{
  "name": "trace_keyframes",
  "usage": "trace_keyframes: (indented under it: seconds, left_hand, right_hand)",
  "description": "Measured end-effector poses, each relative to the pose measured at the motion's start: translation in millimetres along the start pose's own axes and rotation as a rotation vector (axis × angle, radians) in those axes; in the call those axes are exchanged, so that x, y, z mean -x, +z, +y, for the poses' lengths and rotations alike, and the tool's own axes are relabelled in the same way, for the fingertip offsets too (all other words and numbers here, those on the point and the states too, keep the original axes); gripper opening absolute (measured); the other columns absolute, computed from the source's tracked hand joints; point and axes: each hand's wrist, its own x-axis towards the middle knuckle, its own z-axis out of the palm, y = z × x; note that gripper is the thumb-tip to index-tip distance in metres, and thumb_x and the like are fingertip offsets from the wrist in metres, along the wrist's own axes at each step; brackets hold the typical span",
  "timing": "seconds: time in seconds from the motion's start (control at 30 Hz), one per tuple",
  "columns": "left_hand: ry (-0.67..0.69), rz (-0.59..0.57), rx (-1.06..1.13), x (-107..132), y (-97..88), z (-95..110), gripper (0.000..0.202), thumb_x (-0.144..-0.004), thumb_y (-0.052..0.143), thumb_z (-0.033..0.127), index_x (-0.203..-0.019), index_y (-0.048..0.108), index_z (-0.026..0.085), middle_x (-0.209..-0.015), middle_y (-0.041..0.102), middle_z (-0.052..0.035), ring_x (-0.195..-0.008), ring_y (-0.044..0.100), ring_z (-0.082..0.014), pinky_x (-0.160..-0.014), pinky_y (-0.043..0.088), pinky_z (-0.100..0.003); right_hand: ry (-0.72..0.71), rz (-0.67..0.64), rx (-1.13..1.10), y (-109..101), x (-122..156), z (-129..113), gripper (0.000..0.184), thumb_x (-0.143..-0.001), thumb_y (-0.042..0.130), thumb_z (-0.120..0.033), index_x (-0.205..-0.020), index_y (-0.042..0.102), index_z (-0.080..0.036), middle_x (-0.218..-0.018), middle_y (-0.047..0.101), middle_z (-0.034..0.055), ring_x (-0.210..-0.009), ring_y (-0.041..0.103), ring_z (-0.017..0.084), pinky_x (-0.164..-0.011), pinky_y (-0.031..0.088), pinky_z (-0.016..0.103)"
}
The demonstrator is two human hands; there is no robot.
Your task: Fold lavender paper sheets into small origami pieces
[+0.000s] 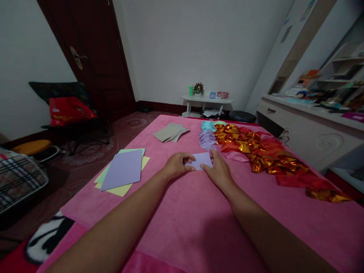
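Both hands, left hand [179,166] and right hand [218,167], are pinching a small lilac paper sheet [202,160] over the middle of the pink blanket [176,212]. Red bag [69,111] sits on a folding chair [61,91] at 10 o'clock, can't see inside. Colored paper stack [123,170] at 9, greyish sheets [169,132] at 11, folded lilac pieces [207,139] at 1, gold foil pieces [254,142] crowding 2 to 3, all past the right hand.
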Motion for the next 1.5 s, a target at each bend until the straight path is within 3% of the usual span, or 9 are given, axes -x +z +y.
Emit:
trace_keyframes:
  seconds: [0.17,0.4,0.6,0.8,1.03,1.1,1.27,1.4,1.5]
  left_hand:
    - [0.01,0.038,0.014,0.1,-0.2,2.4,0.049,-0.056,0.081,0.03,-0.101,0.068,0.016,-0.083,0.063,-0.0013,-0.067,0.051,-0.0113,-0.062,0.041,-0.023]
    - [0.03,0.037,0.043,1.6,-0.9,6.0,0.048,-0.056,0.081,0.031,-0.099,0.069,0.015,-0.082,0.063,-0.0017,-0.067,0.05,-0.0115,-0.062,0.041,-0.023]
    - [0.022,0.042,0.032,2.4,-1.1,7.1,0.047,-0.057,0.08,0.031,-0.1,0.069,0.016,-0.082,0.064,-0.0019,-0.067,0.051,-0.0116,-0.062,0.041,-0.023]
    - [0.028,0.055,0.026,1.6,-0.6,4.3,0.054,-0.056,0.081,0.031,-0.106,0.066,0.016,-0.085,0.064,-0.0022,-0.067,0.051,-0.0114,-0.063,0.043,-0.024]
    - [-0.107,0.351,0.452,2.1,3.4,22.4,0.074,-0.059,0.08,0.028,-0.125,0.05,0.012,-0.092,0.06,-0.0059,-0.065,0.054,-0.0087,-0.06,0.045,-0.023]
    - [-0.14,0.332,0.624,4.4,6.1,30.2,0.064,-0.063,0.078,0.033,-0.119,0.055,0.011,-0.085,0.062,-0.0053,-0.062,0.054,-0.0088,-0.056,0.043,-0.021]
    - [-0.203,0.292,0.865,8.8,18.6,40.1,0.036,-0.063,0.077,0.042,-0.068,0.064,0.009,-0.06,0.058,-0.0007,-0.052,0.048,-0.0063,-0.052,0.038,-0.02]
    - [-0.191,0.37,0.874,9.1,24.5,40.8,0.034,-0.064,0.076,0.042,-0.065,0.063,0.01,-0.059,0.058,0.0,-0.052,0.048,-0.0058,-0.052,0.036,-0.019]
    - [-0.177,0.392,0.882,8.9,24.5,39.7,0.034,-0.065,0.076,0.042,-0.066,0.063,0.01,-0.059,0.058,0.0008,-0.051,0.047,-0.0058,-0.052,0.035,-0.019]
  right_hand:
    - [0.053,-0.013,-0.068,-1.7,-0.2,-1.0,0.065,-0.07,0.069,-0.025,-0.129,0.044,-0.015,-0.109,0.066,0.0106,-0.093,0.065,0.022,-0.08,0.049,0.034]
    - [0.096,0.042,0.036,-10.4,1.9,-5.9,0.057,-0.076,0.062,-0.041,-0.126,0.049,-0.017,-0.099,0.069,0.0127,-0.094,0.065,0.029,-0.077,0.047,0.039]
    - [0.114,0.035,0.006,-11.8,2.4,-4.3,0.042,-0.075,0.063,-0.04,-0.113,0.058,-0.022,-0.096,0.071,0.0099,-0.089,0.065,0.028,-0.073,0.047,0.038]
    - [0.087,0.085,-0.492,-0.4,2.7,0.7,0.054,-0.067,0.067,-0.028,-0.118,0.052,-0.02,-0.077,0.067,0.0003,-0.063,0.061,0.017,-0.062,0.048,0.031]
    - [0.118,0.245,-0.972,-7.7,4.9,-16.0,0.057,-0.068,0.068,-0.028,-0.119,0.047,-0.017,-0.079,0.065,0.0013,-0.05,0.053,0.01,-0.046,0.042,0.023]
    - [0.102,0.298,-1.008,-10.4,5.6,-19.6,0.055,-0.069,0.069,-0.029,-0.119,0.047,-0.018,-0.083,0.066,0.0027,-0.052,0.053,0.01,-0.046,0.041,0.022]
    - [0.06,0.31,-1.073,-12.5,7.3,-23.4,0.053,-0.071,0.07,-0.033,-0.117,0.047,-0.02,-0.087,0.065,0.0023,-0.053,0.053,0.01,-0.046,0.041,0.021]
    - [0.088,0.192,-1.148,-10.9,9.3,-22.1,0.033,-0.074,0.068,-0.042,-0.096,0.056,-0.02,-0.061,0.056,-0.0056,-0.044,0.045,0.007,-0.04,0.033,0.018]
    - [0.134,0.096,-1.176,-8.5,10.8,-21.0,0.03,-0.073,0.068,-0.044,-0.071,0.056,-0.017,-0.056,0.054,-0.0043,-0.043,0.043,0.006,-0.039,0.031,0.018]
